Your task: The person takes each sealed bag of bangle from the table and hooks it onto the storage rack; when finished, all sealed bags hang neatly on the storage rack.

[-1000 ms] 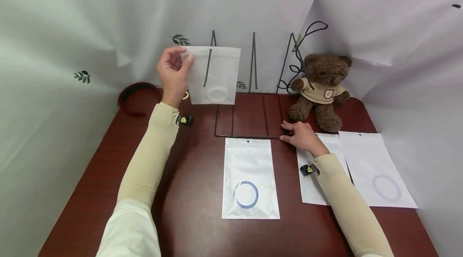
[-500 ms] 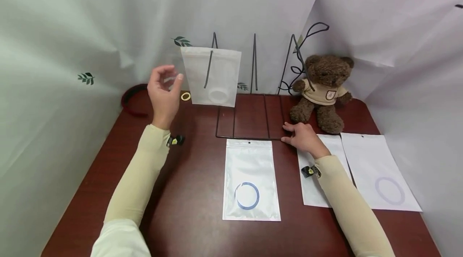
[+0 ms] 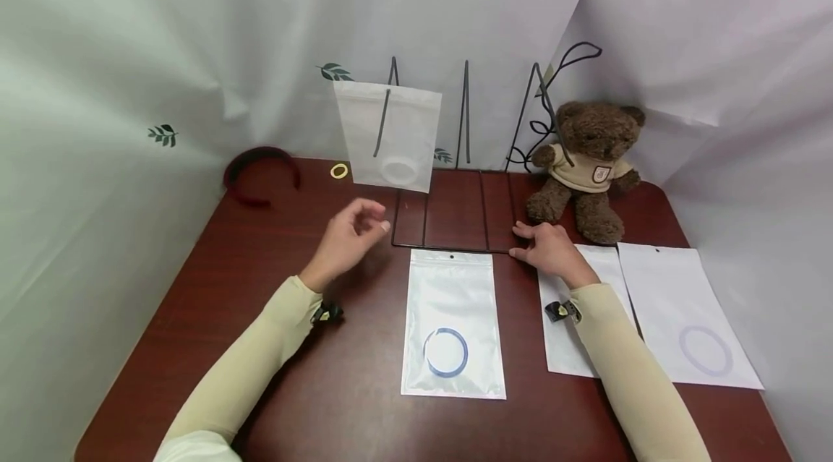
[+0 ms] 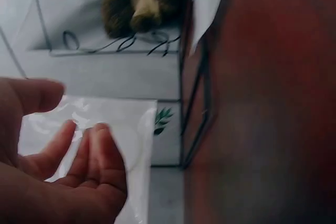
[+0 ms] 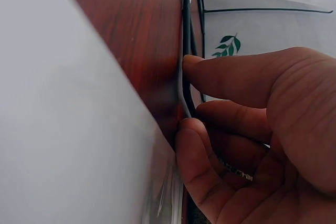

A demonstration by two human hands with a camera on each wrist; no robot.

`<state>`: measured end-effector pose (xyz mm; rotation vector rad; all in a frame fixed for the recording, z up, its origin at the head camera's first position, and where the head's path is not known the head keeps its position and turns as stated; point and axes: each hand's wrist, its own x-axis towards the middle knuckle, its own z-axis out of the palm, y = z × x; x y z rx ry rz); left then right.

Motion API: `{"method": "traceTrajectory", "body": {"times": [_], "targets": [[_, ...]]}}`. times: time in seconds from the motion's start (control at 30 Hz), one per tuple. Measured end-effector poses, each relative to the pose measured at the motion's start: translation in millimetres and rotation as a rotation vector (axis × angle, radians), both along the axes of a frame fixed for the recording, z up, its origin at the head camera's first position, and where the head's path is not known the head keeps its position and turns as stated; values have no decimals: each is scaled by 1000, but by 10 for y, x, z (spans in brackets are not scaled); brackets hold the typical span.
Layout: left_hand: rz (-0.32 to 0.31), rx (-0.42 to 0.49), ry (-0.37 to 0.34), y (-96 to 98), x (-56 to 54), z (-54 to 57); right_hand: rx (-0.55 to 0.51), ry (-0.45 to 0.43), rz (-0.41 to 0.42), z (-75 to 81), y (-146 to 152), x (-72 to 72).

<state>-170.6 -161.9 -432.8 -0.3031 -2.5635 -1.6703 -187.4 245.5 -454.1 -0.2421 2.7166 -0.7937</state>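
Observation:
In the head view a black wire display rack (image 3: 484,212) stands at the back of the table. From its left prong hangs a white zip pouch (image 3: 416,133) with a pale ring showing through. My left hand (image 3: 351,241) is in front of and below that pouch, fingers loosely bent around nothing. At the rack's front right corner my right hand (image 3: 549,252) holds the base wire, thumb and fingers on either side of it in the right wrist view. A clear-fronted pouch (image 3: 452,303) with a blue ring inside lies flat in front of the rack.
Two more white pouches (image 3: 677,303) lie at the right, one partly under the right forearm. A brown teddy bear (image 3: 588,165) sits behind them. At the back left are a dark red headband-like hoop (image 3: 260,152) and a small yellow ring (image 3: 339,165).
My left hand has let go of the hanging pouch, drawn back to the left, then come down toward the table in front of the rack. The right hand stays at the rack's corner.

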Motion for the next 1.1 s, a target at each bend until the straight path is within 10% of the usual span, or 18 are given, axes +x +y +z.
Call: {"method": "traceTrajectory", "body": {"times": [0.43, 1.1], "targets": [[-210, -269, -259, 260, 84, -259, 20, -15, -11, 12, -6, -10], [-302, -168, -218, 394, 43, -324, 23, 13, 6, -35, -10, -6]]}}
